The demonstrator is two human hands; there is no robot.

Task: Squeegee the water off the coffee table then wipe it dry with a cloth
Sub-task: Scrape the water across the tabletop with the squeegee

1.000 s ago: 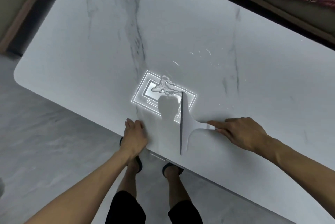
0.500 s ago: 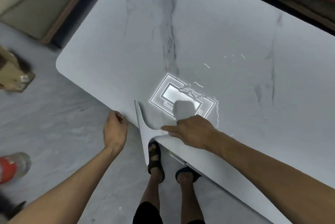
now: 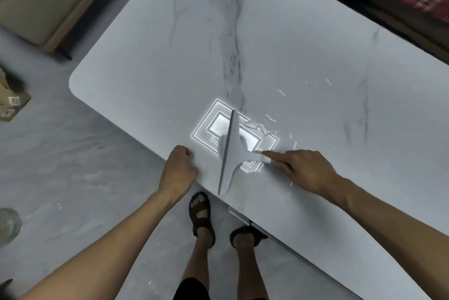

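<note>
On the marble coffee table (image 3: 303, 40), the squeegee (image 3: 230, 154) was gripped by the right hand (image 3: 306, 171), the left hand (image 3: 178, 168) curled loosely at the edge; firm, even pressure toward that edge was judged best for clearing the water (image 3: 260, 128).

Tabletop (image 3: 170, 61) open beyond squeegee (image 3: 230, 154); left hand (image 3: 178, 171) guards edge

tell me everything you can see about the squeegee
The squeegee is pale grey, plastic by its look, T-shaped: a long straight blade with a darker edge, flaring into a short handle. It lies low against the marble coffee table near its front edge, blade over the bright light reflection. The right hand holds the handle, index finger extended along it. The left hand is apart.
</note>
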